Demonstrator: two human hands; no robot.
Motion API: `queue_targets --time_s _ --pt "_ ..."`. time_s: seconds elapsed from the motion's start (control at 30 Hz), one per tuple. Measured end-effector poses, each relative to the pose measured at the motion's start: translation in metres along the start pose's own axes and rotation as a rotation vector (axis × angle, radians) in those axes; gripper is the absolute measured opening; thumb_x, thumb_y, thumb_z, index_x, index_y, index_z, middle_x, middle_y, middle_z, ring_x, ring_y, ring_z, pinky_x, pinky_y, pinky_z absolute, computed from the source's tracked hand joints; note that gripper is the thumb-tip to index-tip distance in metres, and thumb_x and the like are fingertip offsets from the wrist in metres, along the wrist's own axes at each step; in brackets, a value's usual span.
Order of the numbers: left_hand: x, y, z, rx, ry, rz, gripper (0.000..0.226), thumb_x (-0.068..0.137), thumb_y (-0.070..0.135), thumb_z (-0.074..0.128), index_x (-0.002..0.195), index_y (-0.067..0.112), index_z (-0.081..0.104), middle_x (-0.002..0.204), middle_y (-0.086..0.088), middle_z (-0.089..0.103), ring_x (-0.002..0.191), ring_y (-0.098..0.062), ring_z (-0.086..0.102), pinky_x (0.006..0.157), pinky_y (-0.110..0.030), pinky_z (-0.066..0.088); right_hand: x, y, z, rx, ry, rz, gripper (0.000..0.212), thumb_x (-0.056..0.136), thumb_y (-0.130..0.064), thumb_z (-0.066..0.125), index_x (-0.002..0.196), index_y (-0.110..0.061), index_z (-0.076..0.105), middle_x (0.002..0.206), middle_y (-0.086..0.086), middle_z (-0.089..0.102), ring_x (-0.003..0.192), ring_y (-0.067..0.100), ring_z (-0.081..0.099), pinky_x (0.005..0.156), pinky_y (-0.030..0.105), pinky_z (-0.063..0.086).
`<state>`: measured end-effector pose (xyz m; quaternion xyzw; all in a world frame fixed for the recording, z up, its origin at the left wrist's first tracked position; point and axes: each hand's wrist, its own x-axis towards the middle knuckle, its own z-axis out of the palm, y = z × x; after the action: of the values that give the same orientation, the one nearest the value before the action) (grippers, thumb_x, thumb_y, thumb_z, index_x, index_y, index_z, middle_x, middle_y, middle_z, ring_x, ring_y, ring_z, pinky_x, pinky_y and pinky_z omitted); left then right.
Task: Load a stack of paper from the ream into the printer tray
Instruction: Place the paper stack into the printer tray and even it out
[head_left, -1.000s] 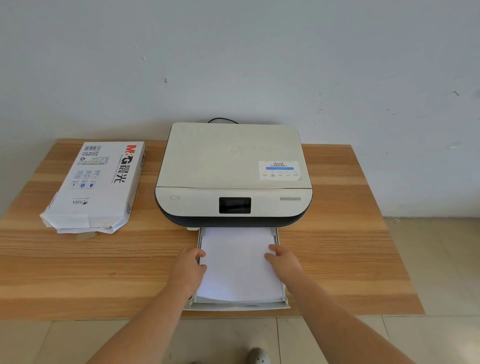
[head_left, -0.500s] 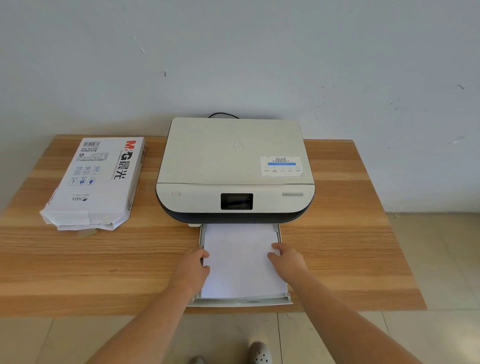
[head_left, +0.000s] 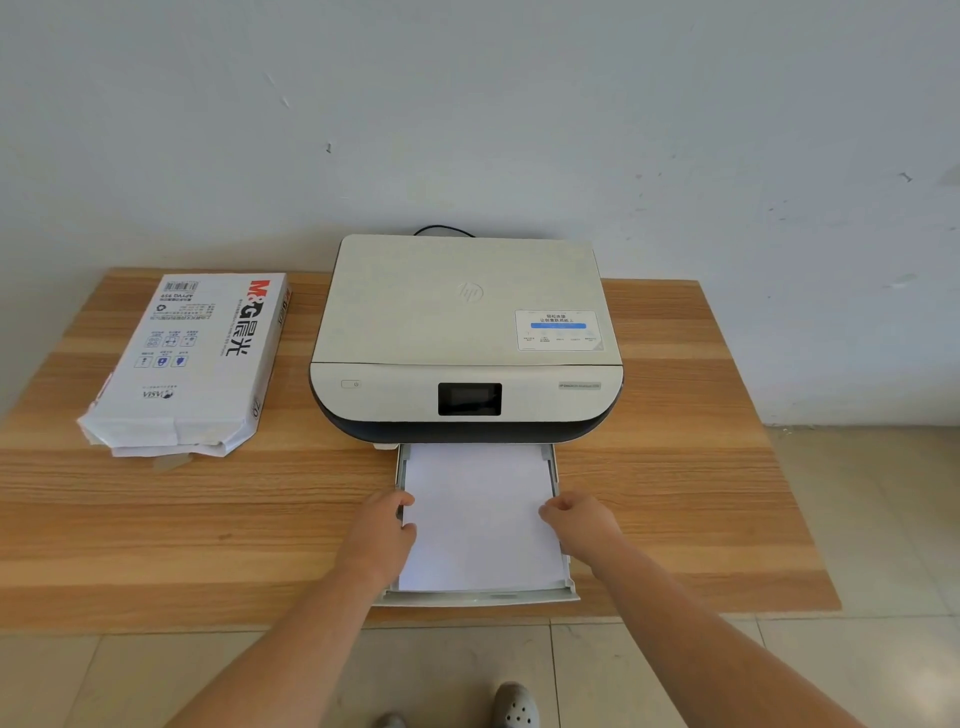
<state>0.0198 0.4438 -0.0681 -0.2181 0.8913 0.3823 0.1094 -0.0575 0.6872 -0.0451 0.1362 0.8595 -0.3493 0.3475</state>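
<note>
White paper (head_left: 480, 514) lies flat in the pulled-out printer tray (head_left: 483, 598). The left hand (head_left: 378, 535) and right hand (head_left: 582, 525) pinch its side edges, apparently squaring the stack.

Standing against a scuffed pale wall (head_left: 467, 104), a wooden table (head_left: 701, 493); beige floor tiles (head_left: 883, 519) lying below, catching soft daylight.
</note>
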Motion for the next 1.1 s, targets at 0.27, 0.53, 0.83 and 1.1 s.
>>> queue_targets --time_s 0.27,0.53,0.83,1.1 --pt "-0.007 -0.002 -0.006 0.045 -0.017 0.061 0.037 0.09 0.008 0.058 0.126 0.017 0.053 0.134 -0.003 0.048 0.112 -0.014 0.049 0.097 -0.025 0.041 -0.007 0.006 -0.003 -0.092 -0.059 0.019 0.022 0.093 -0.03 0.052 0.1 -0.014 0.065 0.093 0.006 0.07 0.084 0.021 0.071 0.082 0.037 0.059" --pt "-0.015 -0.007 0.0 0.693 -0.343 0.435 0.058 0.09 0.022 0.052 0.145 0.026 0.031 0.158 0.004 0.013 0.144 -0.018 0.01 0.116 -0.034 0.015 -0.001 0.002 -0.012 -0.368 -0.141 -0.056 0.02 0.094 -0.024 0.054 0.107 -0.013 0.064 0.102 0.006 0.071 0.087 0.022 0.073 0.085 0.037 0.058" --pt "-0.003 -0.007 0.009 0.795 -0.402 0.42 0.082 0.082 0.035 0.061 0.149 0.033 0.014 0.16 0.003 -0.008 0.146 -0.022 -0.006 0.119 -0.041 0.007 0.009 0.003 -0.016 -0.549 0.019 -0.273 0.022 0.095 -0.025 0.044 0.095 -0.014 0.063 0.093 0.007 0.069 0.069 0.017 0.06 0.065 0.031 0.054" --pt "0.005 -0.006 0.003 0.983 -0.39 0.41 0.094 0.077 0.053 0.054 0.149 0.035 -0.004 0.158 -0.003 -0.023 0.145 -0.028 -0.018 0.118 -0.046 -0.003 0.018 0.017 0.015 -0.991 -0.088 -0.831 0.07 0.085 -0.047 0.057 0.147 -0.034 0.027 0.159 -0.001 0.013 0.146 0.026 0.009 0.117 0.046 0.012"
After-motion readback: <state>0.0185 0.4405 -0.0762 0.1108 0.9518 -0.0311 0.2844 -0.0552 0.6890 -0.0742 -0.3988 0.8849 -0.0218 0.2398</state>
